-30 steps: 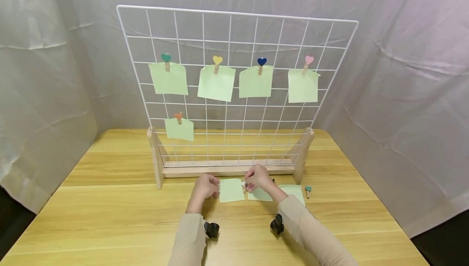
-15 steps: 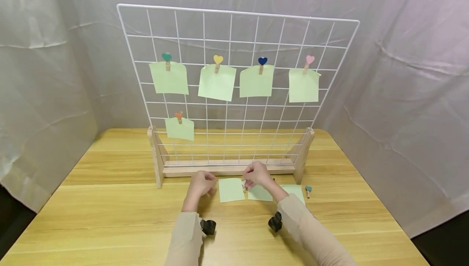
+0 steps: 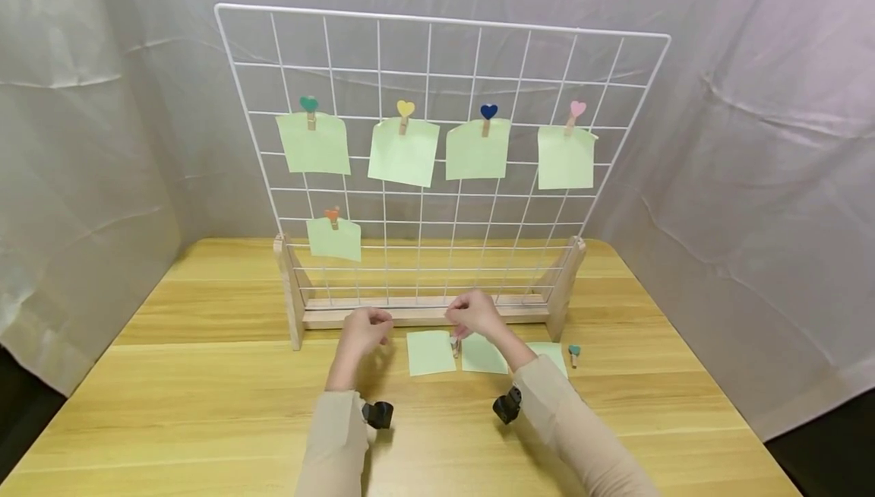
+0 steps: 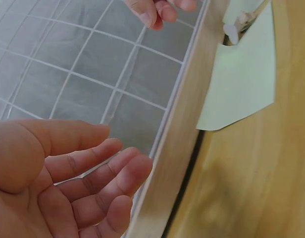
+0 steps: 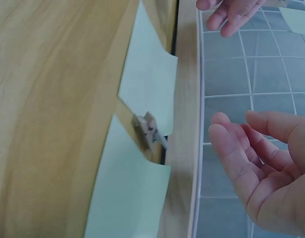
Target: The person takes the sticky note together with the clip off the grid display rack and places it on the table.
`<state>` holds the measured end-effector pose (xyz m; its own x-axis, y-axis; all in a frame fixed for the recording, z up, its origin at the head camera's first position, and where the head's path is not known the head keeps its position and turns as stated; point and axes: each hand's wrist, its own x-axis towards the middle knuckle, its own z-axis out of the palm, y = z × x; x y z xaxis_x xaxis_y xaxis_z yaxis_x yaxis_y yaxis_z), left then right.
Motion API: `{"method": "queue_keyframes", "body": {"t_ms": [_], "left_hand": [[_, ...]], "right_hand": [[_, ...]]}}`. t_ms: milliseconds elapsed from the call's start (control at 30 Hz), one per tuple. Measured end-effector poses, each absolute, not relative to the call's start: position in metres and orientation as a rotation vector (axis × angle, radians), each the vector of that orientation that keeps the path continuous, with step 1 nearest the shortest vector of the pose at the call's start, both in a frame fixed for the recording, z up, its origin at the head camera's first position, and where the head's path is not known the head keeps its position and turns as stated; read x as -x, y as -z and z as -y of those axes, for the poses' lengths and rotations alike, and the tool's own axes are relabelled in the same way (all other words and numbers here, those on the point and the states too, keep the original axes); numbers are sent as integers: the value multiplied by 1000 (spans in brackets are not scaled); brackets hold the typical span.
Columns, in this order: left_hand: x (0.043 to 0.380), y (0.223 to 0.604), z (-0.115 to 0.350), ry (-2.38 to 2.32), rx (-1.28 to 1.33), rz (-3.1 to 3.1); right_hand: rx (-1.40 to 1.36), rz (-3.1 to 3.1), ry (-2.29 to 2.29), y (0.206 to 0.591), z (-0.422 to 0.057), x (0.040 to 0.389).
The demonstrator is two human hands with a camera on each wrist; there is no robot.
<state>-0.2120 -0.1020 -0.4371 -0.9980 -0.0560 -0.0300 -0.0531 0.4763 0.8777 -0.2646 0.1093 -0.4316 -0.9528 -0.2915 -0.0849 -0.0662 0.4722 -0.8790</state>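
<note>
My left hand (image 3: 364,330) hovers left of a green paper note (image 3: 431,353), its fingers relaxed and holding nothing. In the left wrist view, its thumb and fingers (image 4: 127,173) stand apart. My right hand (image 3: 476,314) is raised in front of the rack's base, just above a small wooden clothespin (image 3: 456,347) with a white heart. The right wrist view shows its loosely bent fingers (image 5: 227,144) with nothing between them. That clothespin (image 5: 150,131) lies on the table between two notes, apart from both hands. A second note (image 3: 484,354) lies below the right hand.
A white wire grid (image 3: 437,212) stands in a wooden base (image 3: 424,316), with several green notes clipped on by heart clothespins. An orange-heart clothespin (image 3: 333,217) holds the lower note. On the table's right lie another note (image 3: 552,356), partly behind the right arm, and a green-heart clothespin (image 3: 574,356).
Both hands have lifted toward the rack. The left has drawn leftward off the note's edge, and the right has come up from the white-heart clothespin, which stays on the table.
</note>
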Motion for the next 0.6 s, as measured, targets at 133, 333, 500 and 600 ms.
{"method": "queue_keyframes", "body": {"t_ms": [133,333,500,600], "left_hand": [[212,432,105,1584,-89,2683],[211,422,111,1568,-77,2643],[208,415,117,1557,-62,2596],[207,411,119,1555,-57,2564]], "right_hand": [[305,-2486,1481,425,-105,264],[367,-2476,1489,413,-96,261],[415,-2473,1474,406,-88,260],[433,-2478,1460,401,-83,260]]}}
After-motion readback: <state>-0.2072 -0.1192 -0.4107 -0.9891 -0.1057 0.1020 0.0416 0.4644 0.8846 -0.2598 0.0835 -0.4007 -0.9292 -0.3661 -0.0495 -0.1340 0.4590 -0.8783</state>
